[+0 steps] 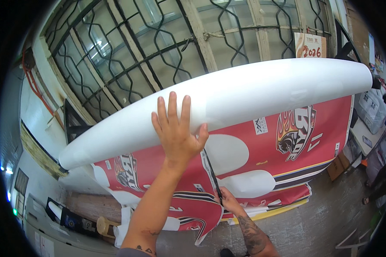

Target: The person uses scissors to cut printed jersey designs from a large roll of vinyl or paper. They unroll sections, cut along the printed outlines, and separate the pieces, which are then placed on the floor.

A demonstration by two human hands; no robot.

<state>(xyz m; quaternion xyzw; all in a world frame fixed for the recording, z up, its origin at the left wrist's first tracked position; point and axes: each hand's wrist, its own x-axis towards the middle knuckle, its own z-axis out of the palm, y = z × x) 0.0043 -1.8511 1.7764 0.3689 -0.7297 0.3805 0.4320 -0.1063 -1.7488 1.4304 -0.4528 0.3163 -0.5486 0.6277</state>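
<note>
My left hand (174, 130) presses against a big white roll (253, 92), its fingers spread and holding nothing. From the roll hangs a red printed sheet (261, 150) with white rounded panels, dark stripes and animal logos. A narrow split runs down the sheet below my left hand. At the lower part of this split, my right hand (229, 201) is closed around a long, slim, dark tool that looks like scissors (214, 180), pointing up toward the roll. The fingers partly hide its handle. Left of the split, the sheet's lower part (201, 220) hangs loose and curled.
Black brackets (73, 124) hold the roll before a barred window (158, 38). A calendar (309, 45) stands above it. At right are a table with a plastic bag (370, 111) and a cardboard box (339, 166). A wooden stool (104, 225) stands at lower left.
</note>
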